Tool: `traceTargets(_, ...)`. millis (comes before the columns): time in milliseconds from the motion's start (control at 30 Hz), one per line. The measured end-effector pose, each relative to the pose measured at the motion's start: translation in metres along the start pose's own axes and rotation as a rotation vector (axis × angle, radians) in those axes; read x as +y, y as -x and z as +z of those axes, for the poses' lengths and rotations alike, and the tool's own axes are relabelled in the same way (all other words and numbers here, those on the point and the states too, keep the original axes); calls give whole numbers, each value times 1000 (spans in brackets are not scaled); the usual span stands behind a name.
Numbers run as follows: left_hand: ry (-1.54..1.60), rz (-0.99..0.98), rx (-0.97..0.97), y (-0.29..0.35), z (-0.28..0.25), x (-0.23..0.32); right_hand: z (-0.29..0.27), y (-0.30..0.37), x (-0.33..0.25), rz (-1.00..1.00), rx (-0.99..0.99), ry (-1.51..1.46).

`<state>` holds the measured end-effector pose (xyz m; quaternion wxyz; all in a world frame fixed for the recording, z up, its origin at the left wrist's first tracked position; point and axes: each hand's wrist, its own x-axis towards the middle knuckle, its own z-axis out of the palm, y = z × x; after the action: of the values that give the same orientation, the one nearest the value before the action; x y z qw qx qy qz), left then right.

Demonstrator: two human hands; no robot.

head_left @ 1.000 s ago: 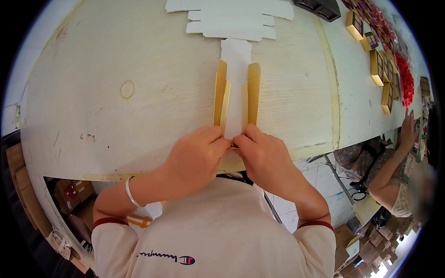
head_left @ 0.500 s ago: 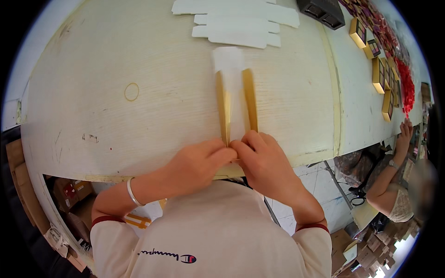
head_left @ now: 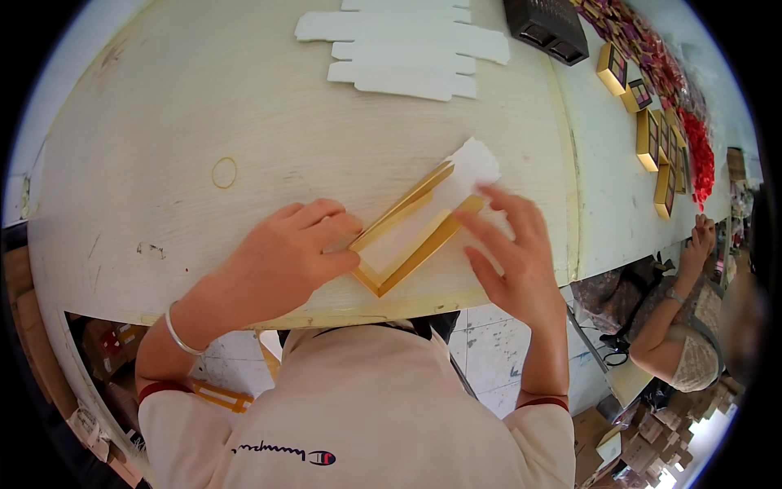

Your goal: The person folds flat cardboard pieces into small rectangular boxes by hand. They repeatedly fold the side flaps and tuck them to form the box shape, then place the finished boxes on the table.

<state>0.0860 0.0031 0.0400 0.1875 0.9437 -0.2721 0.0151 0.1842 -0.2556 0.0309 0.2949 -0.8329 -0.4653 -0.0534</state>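
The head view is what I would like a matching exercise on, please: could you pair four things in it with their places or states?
Things:
1. gold-edged box blank
2. stack of white flat blanks
3. left hand
4. right hand

Places or states:
A. fingers spread, touching the blank's right side
B. lying slantwise on the table near its front edge
C. at the far side of the table, untouched
D. pressing on the blank's left gold edge

Pairs: 1-B, 2-C, 3-D, 4-A

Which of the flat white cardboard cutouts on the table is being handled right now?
The gold-edged cutout between both hands near the table's front edge; the plain white ones lie untouched at the far side.
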Motion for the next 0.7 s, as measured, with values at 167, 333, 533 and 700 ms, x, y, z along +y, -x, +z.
traceTargets(167, -192, -119, 197, -15, -6, 23, 22, 25, -6, -40, -96, 98)
traceTargets(333, -24, -154, 187, -9, 37, 35, 21, 15, -38, -54, 33, -283)
traceTargets(533, 158, 15, 99, -14, 40, 7, 1, 8, -5, -62, -332, -45)
traceTargets(700, 198, 8, -9, -11, 30, 24, 0, 8, 4, -180, -564, -146)
